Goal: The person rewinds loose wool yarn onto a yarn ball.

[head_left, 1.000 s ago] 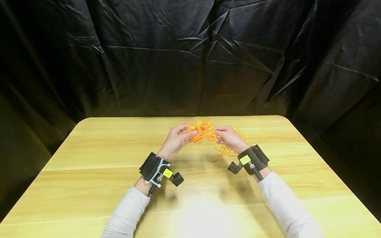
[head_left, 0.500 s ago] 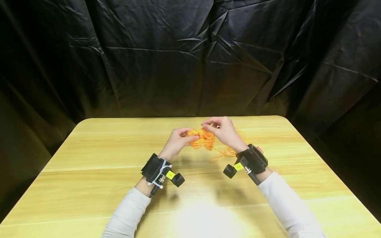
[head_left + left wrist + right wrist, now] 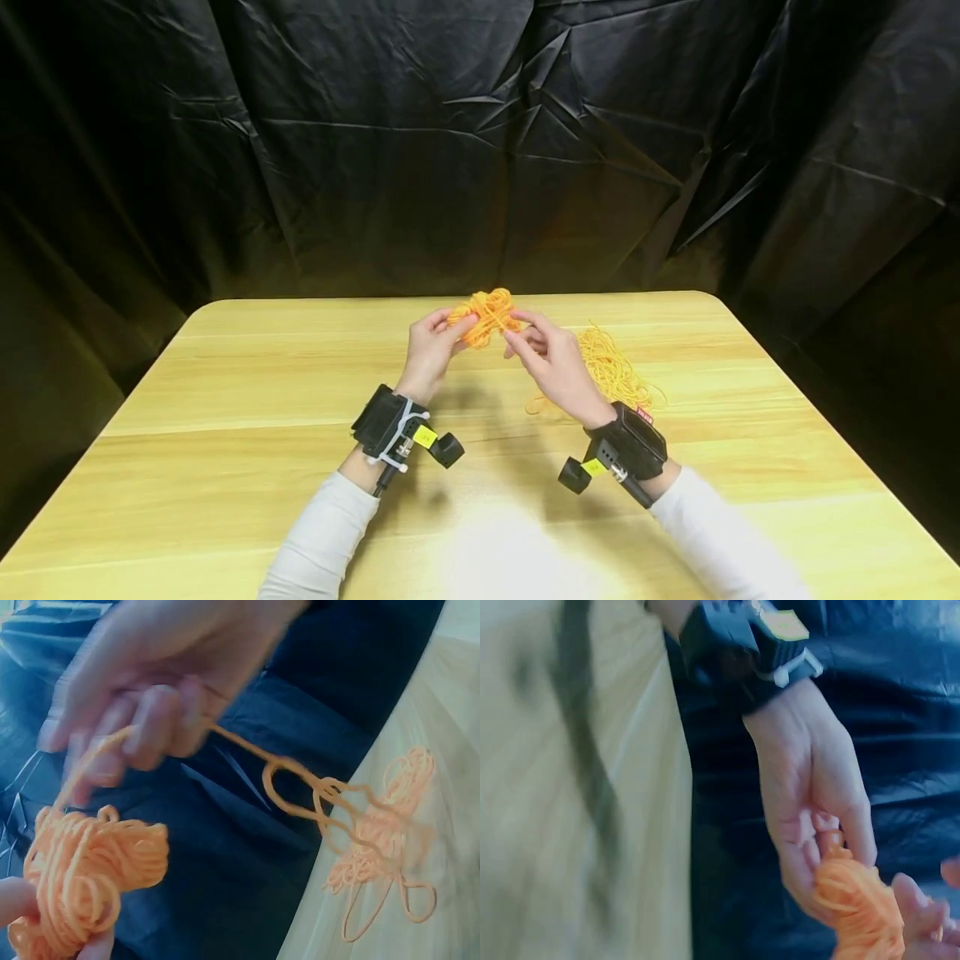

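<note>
A wound bundle of orange yarn (image 3: 491, 315) is up above the far part of the table. My left hand (image 3: 429, 354) pinches its left side between thumb and fingers; a thumb tip and fingertip show at the bundle (image 3: 94, 870) in the left wrist view. On the other side is my right hand (image 3: 558, 367), its fingers curled around a yarn strand (image 3: 244, 742). That strand runs from the bundle through the right hand to a loose yarn pile (image 3: 613, 367) on the table. In the right wrist view, the left hand (image 3: 810, 772) holds the bundle near the right fingertips.
Loops of the loose pile spread on the wooden table (image 3: 225, 467), behind and right of the right hand. A black curtain (image 3: 375, 192) hangs beyond the table's far edge. Each wrist wears a black strap with a small camera.
The right hand went from the bundle's right end to over its top, then back down to its right side. Both hands and the bundle shifted slightly left, and the bundle rose a little.
</note>
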Demonstrator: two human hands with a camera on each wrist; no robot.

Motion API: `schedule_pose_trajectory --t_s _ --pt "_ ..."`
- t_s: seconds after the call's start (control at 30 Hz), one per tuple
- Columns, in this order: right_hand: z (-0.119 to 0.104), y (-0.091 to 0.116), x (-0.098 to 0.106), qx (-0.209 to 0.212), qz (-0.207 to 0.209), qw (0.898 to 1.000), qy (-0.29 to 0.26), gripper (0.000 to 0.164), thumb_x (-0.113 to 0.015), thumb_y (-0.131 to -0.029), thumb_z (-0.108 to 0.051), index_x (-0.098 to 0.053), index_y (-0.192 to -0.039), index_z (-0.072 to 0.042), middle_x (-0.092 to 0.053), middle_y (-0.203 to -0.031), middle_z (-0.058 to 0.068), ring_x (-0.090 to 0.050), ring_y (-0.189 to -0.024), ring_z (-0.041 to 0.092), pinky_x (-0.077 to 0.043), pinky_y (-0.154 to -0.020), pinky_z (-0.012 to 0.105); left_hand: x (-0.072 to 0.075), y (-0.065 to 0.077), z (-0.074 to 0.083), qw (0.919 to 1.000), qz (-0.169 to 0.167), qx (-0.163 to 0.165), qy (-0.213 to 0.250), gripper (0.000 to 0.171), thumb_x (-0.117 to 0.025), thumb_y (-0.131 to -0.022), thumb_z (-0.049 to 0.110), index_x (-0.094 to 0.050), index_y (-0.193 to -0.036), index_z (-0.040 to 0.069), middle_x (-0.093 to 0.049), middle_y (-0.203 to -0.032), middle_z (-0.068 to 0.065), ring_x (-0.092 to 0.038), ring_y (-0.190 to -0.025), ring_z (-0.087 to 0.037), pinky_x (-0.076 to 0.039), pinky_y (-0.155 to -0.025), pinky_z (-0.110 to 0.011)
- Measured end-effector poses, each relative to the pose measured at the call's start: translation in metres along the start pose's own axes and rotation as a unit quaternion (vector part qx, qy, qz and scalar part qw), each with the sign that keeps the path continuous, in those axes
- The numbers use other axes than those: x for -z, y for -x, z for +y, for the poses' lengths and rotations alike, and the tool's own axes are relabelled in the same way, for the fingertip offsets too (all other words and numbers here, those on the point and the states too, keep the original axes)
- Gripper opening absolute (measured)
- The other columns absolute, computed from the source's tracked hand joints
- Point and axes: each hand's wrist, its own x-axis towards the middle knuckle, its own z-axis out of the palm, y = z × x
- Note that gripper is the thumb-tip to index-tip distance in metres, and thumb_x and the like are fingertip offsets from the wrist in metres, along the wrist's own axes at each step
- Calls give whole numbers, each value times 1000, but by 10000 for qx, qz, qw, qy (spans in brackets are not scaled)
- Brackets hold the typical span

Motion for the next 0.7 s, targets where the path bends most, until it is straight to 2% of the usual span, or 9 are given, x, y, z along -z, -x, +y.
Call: schedule_pose_trajectory --t_s 0.07,0.13,0.23,0.33,0.43,0.57,0.63,0.7 --pt "3 3 -2 -297 -30 9990 -328 24 -53 -89 -15 -61 -105 2 -61 -70 6 -40 -47 7 -28 -42 19 6 -9 -9 9997 32 -71 240 30 -71 -75 17 -61 -98 1 -65 -94 -11 -63 -83 -17 -53 -72 -28" --pt "8 6 -3 -592 -317 9949 -755 22 -52 -90 -15 -64 -97 2 -58 -67 4 -35 -46 7 -25 -41 19 7 -11 -10 9995 123 -53 273 32 -71 -75 18 -60 -100 1 -64 -94 -10 -63 -83 -15 -53 -72 -27" --pt "16 9 -7 -1010 -957 9800 -1423 23 -51 -91 -15 -65 -95 3 -54 -67 1 -35 -49 7 -25 -43 18 -2 5 12 9994 102 123 305 33 -65 -81 12 -55 -108 -5 -62 -96 -11 -61 -81 -12 -52 -74 -26" --pt "30 9 -11 -1407 -1549 9583 -1945 26 -51 -91 -15 -63 -101 6 -54 -69 -1 -36 -52 7 -26 -46 19 -6 15 28 9980 -223 465 370 34 -56 -87 8 -48 -117 -6 -61 -92 -6 -61 -78 -9 -52 -72 -22" --pt "47 9 -11 -1787 -1973 9302 -2526 26 -50 -91 -14 -62 -102 7 -53 -68 -1 -38 -54 6 -27 -47 18 -4 18 34 9911 -880 865 492 31 -50 -90 6 -46 -118 -6 -61 -86 -2 -61 -74 -8 -51 -68 -20" --pt "65 6 -6 -2092 -2407 8741 -3665 19 -50 -90 -13 -66 -92 -3 -47 -64 -3 -36 -52 3 -27 -48 15 1 20 35 9779 -1733 1128 294 20 -47 -91 5 -51 -109 -3 -61 -83 -1 -60 -72 -10 -51 -67 -21" --pt "70 3 -2 -2120 -2557 8493 -4103 18 -48 -90 -12 -65 -82 -10 -45 -62 -6 -35 -50 2 -27 -49 14 3 20 34 9729 -2000 1152 161 19 -48 -91 5 -52 -107 -3 -61 -85 -2 -60 -74 -10 -52 -69 -23" --pt "73 1 2 -2054 -2640 8373 -4325 23 -44 -90 -8 -61 -75 -12 -41 -58 -7 -34 -48 1 -27 -49 14 4 20 33 9698 -2150 1152 57 23 -48 -90 6 -51 -111 -5 -61 -88 -2 -61 -77 -11 -52 -71 -25"
